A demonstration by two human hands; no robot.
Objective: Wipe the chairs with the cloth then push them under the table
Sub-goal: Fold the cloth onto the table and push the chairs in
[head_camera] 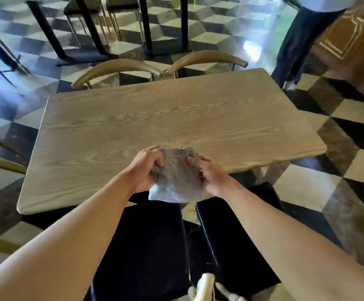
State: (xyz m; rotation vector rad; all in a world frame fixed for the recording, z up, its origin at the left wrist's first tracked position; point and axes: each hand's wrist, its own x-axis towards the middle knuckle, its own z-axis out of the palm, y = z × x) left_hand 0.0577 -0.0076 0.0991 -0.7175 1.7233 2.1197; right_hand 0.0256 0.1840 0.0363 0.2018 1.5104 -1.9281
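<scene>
A grey cloth [176,179] hangs between both hands over the near edge of the wooden table [155,118]. My left hand [146,168] grips its left side and my right hand [209,174] grips its right side. Two chairs with dark seats stand below my arms, pulled out from the table: the left chair [150,246] and the right chair [237,235]. On the far side, two chairs with curved wooden backrests, one on the left [116,68] and one on the right [207,57], sit tucked against the table.
The floor is checkered tile [306,187]. A person's legs [296,46] stand at the far right by a wooden cabinet [354,40]. Black table legs [146,22] and stools are at the back. Another chair frame [1,161] shows at the left edge.
</scene>
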